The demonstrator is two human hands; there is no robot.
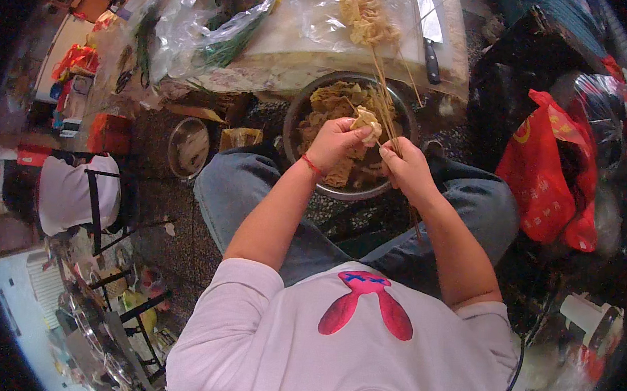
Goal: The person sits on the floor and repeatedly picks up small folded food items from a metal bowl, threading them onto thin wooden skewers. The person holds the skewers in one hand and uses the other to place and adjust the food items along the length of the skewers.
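My left hand (339,143), with a red cord at its wrist, pinches a folded piece of pale tofu skin (367,124). My right hand (406,161) grips several thin bamboo skewers (383,94); one of them meets the folded piece. Both hands are over a round metal basin (342,194) with more yellowish folded sheets (331,101) in it. Beyond the basin, a bunch of skewered pieces (368,22) lies on a clear plastic bag (317,18) on the table. The skewers in my right hand partly overlap the sticks of that bunch.
A kitchen knife (432,37) with a black handle lies at the table's right side. Green stalks (239,43) in plastic lie at its left. A smaller metal bowl (188,147) stands left of my knee, a red plastic bag (546,179) on the right. A black metal frame (94,207) is at far left.
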